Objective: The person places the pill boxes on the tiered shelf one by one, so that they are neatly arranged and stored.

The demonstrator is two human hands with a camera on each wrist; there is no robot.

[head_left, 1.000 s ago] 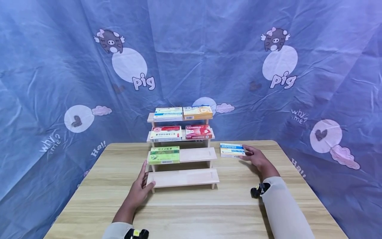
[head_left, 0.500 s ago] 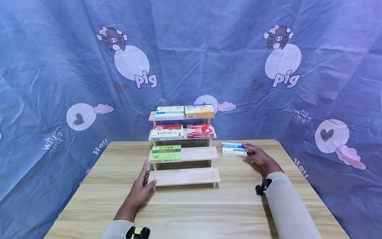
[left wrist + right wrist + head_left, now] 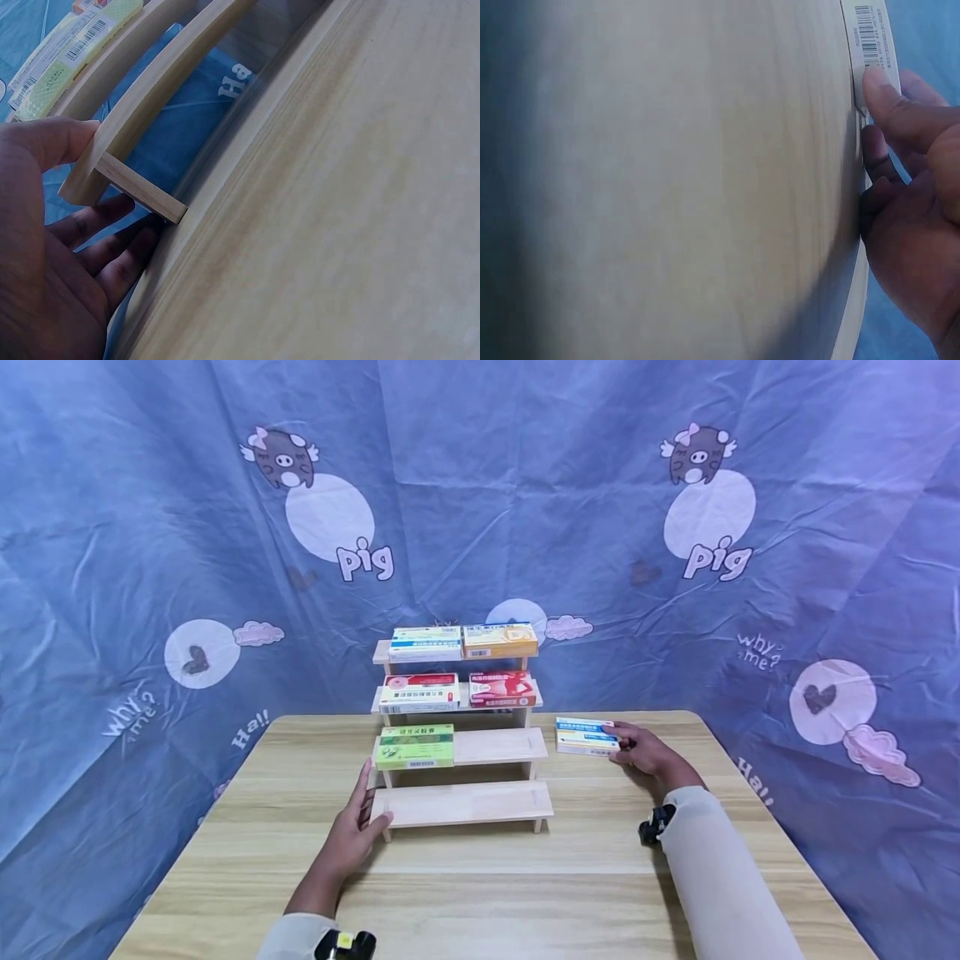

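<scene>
My left hand [image 3: 350, 831] holds the left end of a stepped wooden rack [image 3: 465, 804]. Its thumb lies on the lowest step, with the other fingers around the side, near the short leg seen in the left wrist view. On the table right of the rack lies a blue-and-white medicine box [image 3: 587, 737]. My right hand [image 3: 647, 752] pinches that box's right end. In the right wrist view the thumb touches the box's barcode side [image 3: 870, 37]. A green medicine box [image 3: 415, 747] sits on the left half of the step above the lowest.
Higher steps bear a red-and-white box [image 3: 420, 693], a red box [image 3: 502, 689], another blue-and-white box [image 3: 426, 644] and an orange-and-white box [image 3: 500, 641]. The wooden table [image 3: 480, 902] ends at a blue printed curtain [image 3: 480, 527] behind and at both sides.
The head view has shifted slightly. My right fingers reach a little further over the blue-and-white box's end. My left hand stays on the rack, and the boxes keep their places.
</scene>
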